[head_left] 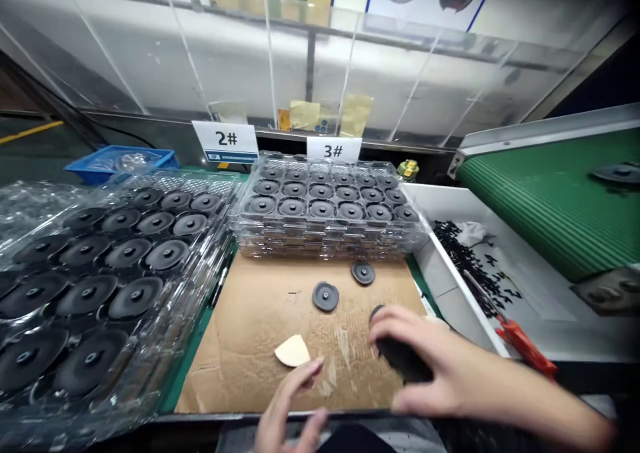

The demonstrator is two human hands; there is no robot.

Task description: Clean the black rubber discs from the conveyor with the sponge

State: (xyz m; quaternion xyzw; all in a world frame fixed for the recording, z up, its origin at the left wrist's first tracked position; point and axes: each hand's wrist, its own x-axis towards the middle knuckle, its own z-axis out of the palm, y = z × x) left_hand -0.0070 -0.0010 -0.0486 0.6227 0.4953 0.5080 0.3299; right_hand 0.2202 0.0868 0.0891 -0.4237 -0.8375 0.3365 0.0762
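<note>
My right hand (430,359) is curled round a dark oval disc (407,359) above the right side of a cardboard sheet (240,326). Another dark edge shows at its fingertips; whether it belongs to the same disc I cannot tell. My left hand (293,406) hangs at the cardboard's front edge, fingers apart, holding nothing. Just beyond its fingertips lies a cream-coloured wedge-shaped piece (293,351). Farther back on the cardboard are two loose black discs with small centre studs, one near the middle (325,296) and a second behind it to the right (363,273).
Clear trays of large black discs (125,253) cover the left. Behind the cardboard rises a stack of clear trays (325,229) with smaller discs. On the right stand a white bin (435,266) with small black parts, a red-handled tool (525,346) and a green conveyor (550,186).
</note>
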